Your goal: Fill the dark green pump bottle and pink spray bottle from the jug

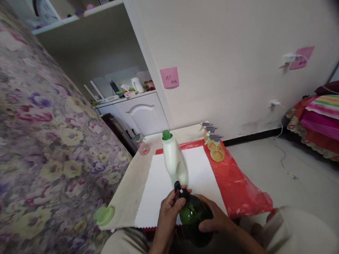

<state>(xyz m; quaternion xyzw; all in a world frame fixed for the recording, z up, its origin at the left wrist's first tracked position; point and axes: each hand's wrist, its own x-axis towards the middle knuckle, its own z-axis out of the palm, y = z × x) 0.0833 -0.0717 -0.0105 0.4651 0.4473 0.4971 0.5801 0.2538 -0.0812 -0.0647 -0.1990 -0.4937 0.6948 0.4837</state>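
A dark green pump bottle [194, 213] with a black pump top [178, 186] is held tilted in front of me, low over the near edge of the table. The fingers of my left hand [171, 208] close around the neck, just under the pump top. Wrapped round the bottle's right side is my right hand [215, 218], its thumb lying across the green body. Just beyond both hands stands a white jug [171, 158] with a green spout in its open mouth. A light green cap [104, 215] lies at the table's near left corner.
White paper [149, 190] and red plastic sheeting [233, 187] cover part of the table. Several yellowish spray bottles [217, 152] stand at the back right, and a pink spray bottle [143, 148] at the back left. A floral curtain [53, 141] hangs along the left.
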